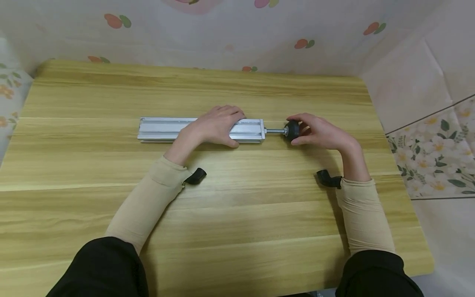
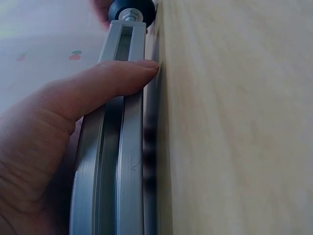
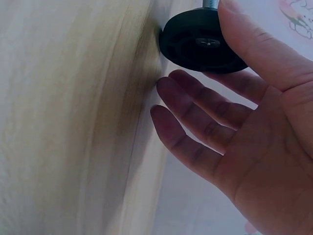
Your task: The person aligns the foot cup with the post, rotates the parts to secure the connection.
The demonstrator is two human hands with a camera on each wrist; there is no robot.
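Note:
A silver aluminium extrusion profile (image 1: 159, 130) lies lengthwise on the wooden table. My left hand (image 1: 219, 126) grips it near its right part, thumb on the near side and fingers over the far side; in the left wrist view the thumb (image 2: 112, 81) crosses the slotted face. A threaded rod (image 1: 275, 131) sticks out of the profile's end plate and carries a round black levelling foot (image 1: 292, 130). My right hand (image 1: 319, 132) pinches the foot's rim between thumb and index finger. In the right wrist view the other fingers (image 3: 195, 139) hang beside the black foot (image 3: 195, 44).
The wooden table (image 1: 259, 231) extends around the profile on all sides. Behind it stands a pale wall covering (image 1: 222, 37) with fruit prints, and a flowered panel (image 1: 438, 152) is at the right. Black wrist-camera mounts (image 1: 196, 176) stick out from the beige sleeves.

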